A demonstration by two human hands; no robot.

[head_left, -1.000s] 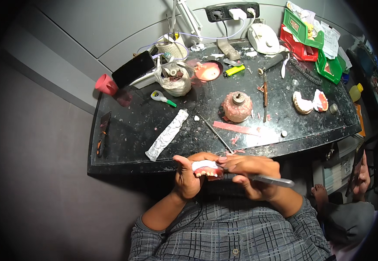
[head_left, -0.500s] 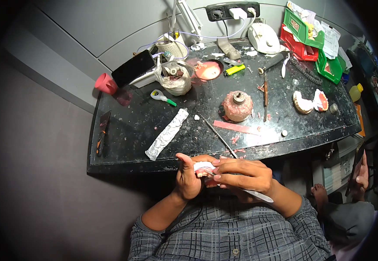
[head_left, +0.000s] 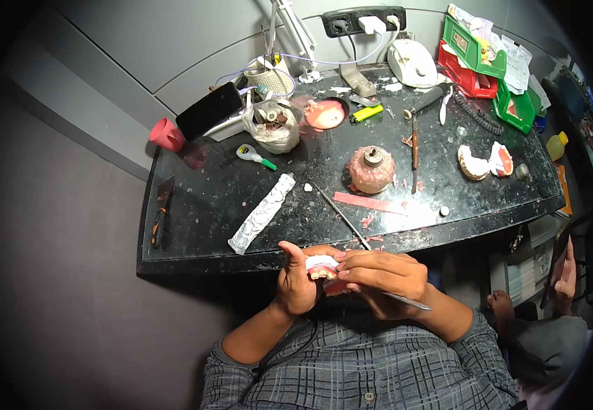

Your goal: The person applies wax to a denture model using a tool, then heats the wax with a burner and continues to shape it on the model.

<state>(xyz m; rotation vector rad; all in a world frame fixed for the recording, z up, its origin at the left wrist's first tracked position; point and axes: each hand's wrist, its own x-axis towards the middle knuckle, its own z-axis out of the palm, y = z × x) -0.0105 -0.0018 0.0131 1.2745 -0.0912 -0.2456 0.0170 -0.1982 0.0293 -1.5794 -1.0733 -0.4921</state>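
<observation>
My left hand (head_left: 296,287) grips a small dental model (head_left: 322,265), white on top with pink wax below, just in front of the black worktop's near edge (head_left: 255,256). Over it curls my right hand (head_left: 378,277), holding a thin metal hand tool (head_left: 406,301) whose shaft sticks out to the right past my wrist. The tool's working tip is hidden behind my fingers at the model. Both hands touch each other around the model.
On the worktop lie a crumpled foil roll (head_left: 264,213), a long metal probe (head_left: 341,216), a pink wax strip (head_left: 368,203), a wax-crusted round burner (head_left: 371,169), two more dental casts (head_left: 486,162), a knife (head_left: 160,212) and green and red bins (head_left: 477,58). Another person's hand (head_left: 564,268) is at right.
My right hand has swung in over the model from the right. The metal tool, earlier stretched out level to the right, now angles down past my wrist. The left hand stays put.
</observation>
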